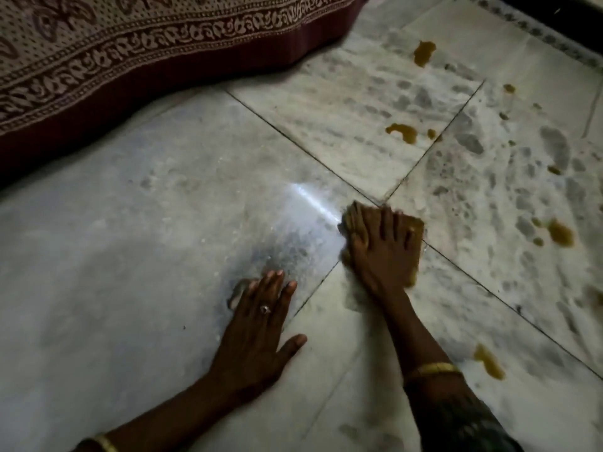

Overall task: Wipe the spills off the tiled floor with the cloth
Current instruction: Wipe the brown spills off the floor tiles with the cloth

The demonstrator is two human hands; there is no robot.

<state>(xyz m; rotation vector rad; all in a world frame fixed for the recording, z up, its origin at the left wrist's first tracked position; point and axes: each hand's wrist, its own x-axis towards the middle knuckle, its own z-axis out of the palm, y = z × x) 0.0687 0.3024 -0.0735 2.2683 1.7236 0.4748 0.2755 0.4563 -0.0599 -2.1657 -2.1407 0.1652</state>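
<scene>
My right hand lies flat with spread fingers on a yellowish-brown cloth, pressing it onto the pale marble tiled floor near a crossing of tile joints. My left hand rests palm down on the bare tile to the left, fingers apart, a ring on one finger, holding nothing. Brown spills lie to the right: one at the far top, one in the middle, one at the right and one near my right forearm, plus small droplets.
A patterned maroon and cream mattress or bedspread lies on the floor along the upper left. A dark edge borders the floor at the top right. A wet shiny streak shows left of the cloth.
</scene>
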